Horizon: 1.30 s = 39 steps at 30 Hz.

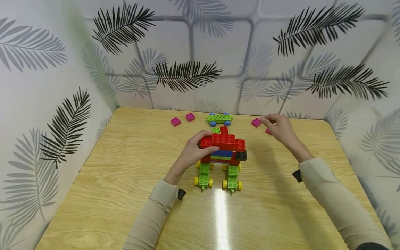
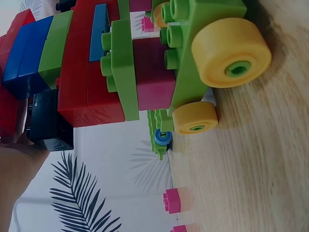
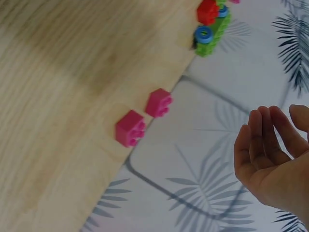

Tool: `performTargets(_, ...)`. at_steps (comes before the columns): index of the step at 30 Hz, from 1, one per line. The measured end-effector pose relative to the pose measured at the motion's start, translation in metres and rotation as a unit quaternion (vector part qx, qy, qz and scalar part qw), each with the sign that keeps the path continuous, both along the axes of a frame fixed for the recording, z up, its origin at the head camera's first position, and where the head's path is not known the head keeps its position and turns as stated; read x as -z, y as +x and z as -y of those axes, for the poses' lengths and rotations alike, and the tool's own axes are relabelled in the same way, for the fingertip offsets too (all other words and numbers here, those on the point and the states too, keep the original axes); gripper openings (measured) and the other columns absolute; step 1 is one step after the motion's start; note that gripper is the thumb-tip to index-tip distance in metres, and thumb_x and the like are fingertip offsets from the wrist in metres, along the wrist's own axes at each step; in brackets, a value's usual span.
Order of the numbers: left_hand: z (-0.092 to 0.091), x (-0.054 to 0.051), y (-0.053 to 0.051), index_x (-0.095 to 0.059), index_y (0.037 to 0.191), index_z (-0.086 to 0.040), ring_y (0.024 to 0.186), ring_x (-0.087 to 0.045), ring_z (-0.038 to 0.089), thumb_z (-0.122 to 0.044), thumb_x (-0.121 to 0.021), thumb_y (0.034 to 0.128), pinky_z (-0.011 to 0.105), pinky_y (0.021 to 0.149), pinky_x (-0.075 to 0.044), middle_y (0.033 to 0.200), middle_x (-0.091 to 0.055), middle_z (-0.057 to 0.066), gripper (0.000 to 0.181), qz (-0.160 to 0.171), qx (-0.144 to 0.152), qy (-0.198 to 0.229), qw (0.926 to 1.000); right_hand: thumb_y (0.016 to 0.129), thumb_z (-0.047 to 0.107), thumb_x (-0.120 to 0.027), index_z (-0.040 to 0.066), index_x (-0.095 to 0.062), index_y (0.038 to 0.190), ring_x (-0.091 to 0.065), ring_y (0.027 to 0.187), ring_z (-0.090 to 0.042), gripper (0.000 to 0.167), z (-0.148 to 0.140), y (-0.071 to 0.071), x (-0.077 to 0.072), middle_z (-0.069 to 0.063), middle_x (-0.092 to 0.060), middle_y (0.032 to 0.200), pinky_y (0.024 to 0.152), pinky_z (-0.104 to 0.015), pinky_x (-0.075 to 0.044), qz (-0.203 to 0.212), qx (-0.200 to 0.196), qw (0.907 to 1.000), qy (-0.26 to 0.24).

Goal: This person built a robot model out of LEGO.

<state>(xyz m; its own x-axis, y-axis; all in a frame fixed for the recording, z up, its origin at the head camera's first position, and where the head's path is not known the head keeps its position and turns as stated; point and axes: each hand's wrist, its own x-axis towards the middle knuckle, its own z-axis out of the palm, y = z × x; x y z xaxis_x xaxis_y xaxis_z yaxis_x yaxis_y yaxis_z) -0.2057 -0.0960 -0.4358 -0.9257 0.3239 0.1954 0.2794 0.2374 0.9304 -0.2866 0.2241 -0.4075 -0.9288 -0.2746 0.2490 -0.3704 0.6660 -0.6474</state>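
Observation:
My left hand grips the upper left side of a toy-brick model, its thumb across the front and its other fingers behind. Red, blue and green bricks form the body, with a black brick at the right and green bases on yellow wheels below. In the left wrist view the wheels are at the tabletop. My right hand hovers near a pink brick at the back right. Its fingers are loosely bent and hold nothing in the right wrist view. Another pink brick lies partly hidden below that hand.
A green wheeled base with blue wheels stands behind the model. Two more pink bricks, one on the left and one beside it, lie near the back edge. A leaf-patterned wall rises behind the wooden table.

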Motion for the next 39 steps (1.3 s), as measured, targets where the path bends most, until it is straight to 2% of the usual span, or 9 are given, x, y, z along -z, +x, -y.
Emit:
performTargets(12, 0.0, 0.001, 0.0, -0.057, 0.123, -0.015, 0.092, -0.06, 0.02, -0.029, -0.072, 0.088, 0.03, 0.073, -0.052, 0.117, -0.059, 0.005, 0.041, -0.002, 0.004, 0.004, 1.0, 0.098, 0.011, -0.055, -0.01, -0.064, 0.111, -0.058, 0.098, -0.041, 0.027, -0.021, -0.014, 0.035, -0.028, -0.062, 0.11, 0.08, -0.053, -0.047, 0.019, 0.036, 0.9988, 0.029)
performTargets(17, 0.001, 0.002, 0.0, -0.056, 0.123, -0.014, 0.09, -0.061, 0.021, -0.027, -0.072, 0.0882, 0.031, 0.071, -0.052, 0.115, -0.06, 0.007, 0.04, -0.004, 0.012, 0.01, 0.9999, 0.098, 0.012, -0.055, -0.01, -0.064, 0.112, -0.056, 0.097, -0.04, 0.027, -0.025, -0.017, 0.048, -0.029, -0.06, 0.109, 0.079, -0.052, -0.046, 0.037, 0.053, 0.9972, 0.038)
performTargets(20, 0.001, 0.003, 0.0, -0.056, 0.123, -0.015, 0.09, -0.06, 0.02, -0.028, -0.072, 0.0882, 0.03, 0.072, -0.052, 0.115, -0.06, 0.006, 0.04, -0.004, 0.01, 0.01, 0.9999, 0.099, 0.013, -0.054, -0.009, -0.063, 0.115, -0.055, 0.096, -0.038, 0.029, -0.024, -0.021, 0.055, -0.027, -0.058, 0.108, 0.077, -0.049, -0.045, 0.046, 0.054, 0.9968, 0.036)
performTargets(24, 0.001, 0.003, 0.001, -0.057, 0.123, -0.015, 0.089, -0.06, 0.019, -0.028, -0.072, 0.088, 0.03, 0.072, -0.052, 0.115, -0.06, 0.005, 0.04, -0.007, 0.007, 0.015, 0.9998, 0.098, 0.011, -0.056, -0.012, -0.06, 0.117, -0.054, 0.093, -0.038, 0.03, -0.022, -0.028, 0.064, -0.028, -0.056, 0.106, 0.077, -0.05, -0.045, 0.037, 0.048, 0.9969, 0.051)
performTargets(27, 0.001, 0.003, 0.001, -0.056, 0.123, -0.015, 0.087, -0.06, 0.019, -0.026, -0.072, 0.0883, 0.03, 0.07, -0.051, 0.112, -0.06, 0.006, 0.04, -0.011, 0.011, 0.023, 0.9996, 0.095, 0.011, -0.059, -0.011, -0.057, 0.122, -0.053, 0.098, -0.045, 0.035, -0.023, -0.036, 0.071, -0.032, -0.055, 0.113, 0.08, -0.057, -0.045, 0.03, 0.062, 0.993, 0.096)
performTargets(31, 0.001, 0.004, 0.001, -0.056, 0.123, -0.014, 0.085, -0.06, 0.019, -0.024, -0.071, 0.0889, 0.03, 0.069, -0.051, 0.111, -0.06, 0.007, 0.039, -0.012, 0.018, 0.027, 0.9994, 0.094, 0.017, -0.061, -0.005, -0.049, 0.133, -0.044, 0.112, -0.055, 0.047, -0.028, -0.043, 0.08, -0.032, -0.046, 0.133, 0.087, -0.069, -0.037, 0.064, 0.095, 0.981, 0.156)
performTargets(33, 0.001, 0.004, 0.001, -0.056, 0.124, -0.014, 0.085, -0.06, 0.019, -0.024, -0.071, 0.0889, 0.03, 0.069, -0.051, 0.111, -0.06, 0.007, 0.039, -0.01, 0.018, 0.028, 0.9994, 0.094, 0.019, -0.062, -0.003, -0.046, 0.137, -0.04, 0.115, -0.057, 0.051, -0.029, -0.045, 0.083, -0.031, -0.043, 0.137, 0.09, -0.071, -0.033, 0.085, 0.102, 0.9771, 0.166)
performTargets(36, 0.001, 0.005, 0.0, -0.056, 0.123, -0.015, 0.087, -0.06, 0.019, -0.024, -0.072, 0.0886, 0.03, 0.07, -0.051, 0.114, -0.06, 0.006, 0.039, -0.004, 0.016, 0.028, 0.9995, 0.093, 0.02, -0.063, -0.002, -0.049, 0.135, -0.042, 0.114, -0.057, 0.05, -0.029, -0.046, 0.085, -0.032, -0.045, 0.134, 0.089, -0.07, -0.034, 0.096, 0.102, 0.9748, 0.173)
performTargets(39, 0.003, 0.004, 0.0, -0.056, 0.123, -0.016, 0.088, -0.06, 0.019, -0.024, -0.072, 0.0886, 0.03, 0.071, -0.051, 0.114, -0.06, 0.006, 0.039, -0.001, 0.014, 0.025, 0.9996, 0.093, 0.016, -0.063, -0.004, -0.055, 0.127, -0.049, 0.106, -0.052, 0.041, -0.028, -0.045, 0.086, -0.032, -0.052, 0.121, 0.084, -0.065, -0.04, 0.094, 0.098, 0.9764, 0.168)
